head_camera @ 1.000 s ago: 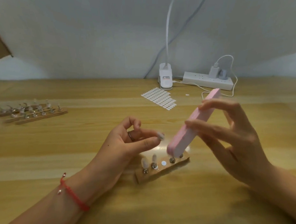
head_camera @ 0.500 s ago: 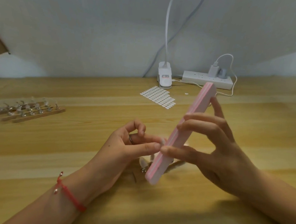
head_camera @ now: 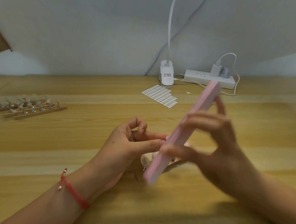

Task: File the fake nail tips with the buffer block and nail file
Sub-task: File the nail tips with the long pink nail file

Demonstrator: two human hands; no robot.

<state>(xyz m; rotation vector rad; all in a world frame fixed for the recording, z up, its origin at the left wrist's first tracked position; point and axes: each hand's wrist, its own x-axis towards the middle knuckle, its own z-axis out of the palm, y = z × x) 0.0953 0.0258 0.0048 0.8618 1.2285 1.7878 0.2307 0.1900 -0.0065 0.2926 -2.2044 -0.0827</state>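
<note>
First, far left on the tabletop [head_camera: 75,143]: several wooden strips [head_camera: 35,110] lying side by side, each carrying a row of clear nail tips on small metal stands; the detail is too soft to count them. Above them, at the frame's edge, is a brown cardboard corner [head_camera: 0,41].

Next, your left forearm, with a red cord bracelet [head_camera: 74,193] at the wrist. Your left hand [head_camera: 131,141] sits low over the tabletop, a ring [head_camera: 133,136] on one finger and the forefinger curled back. The thumb and another finger stretch out and pinch a fake nail tip [head_camera: 166,138], seen only as a pale sliver against the buffer block [head_camera: 181,134].

Centre, far side: a sheet of small white oval stickers [head_camera: 160,95] lying flat; behind it, a white clip lamp [head_camera: 167,75] with its neck rising out of view.

Centre, near side: the buffer block itself, pink and tilted, low end toward you, high end pointing away to the right. Under it, mostly hidden, lies another wooden strip [head_camera: 177,164] with a couple of standing tips [head_camera: 144,159] on it.

Right: your right hand [head_camera: 218,147], blurred, grasping the buffer block with the thumb on the near face and the fingers across the far face.

Far right, back: a white power strip [head_camera: 210,78] with a charger [head_camera: 215,70] plugged in, its white cable looping down to the tabletop.
</note>
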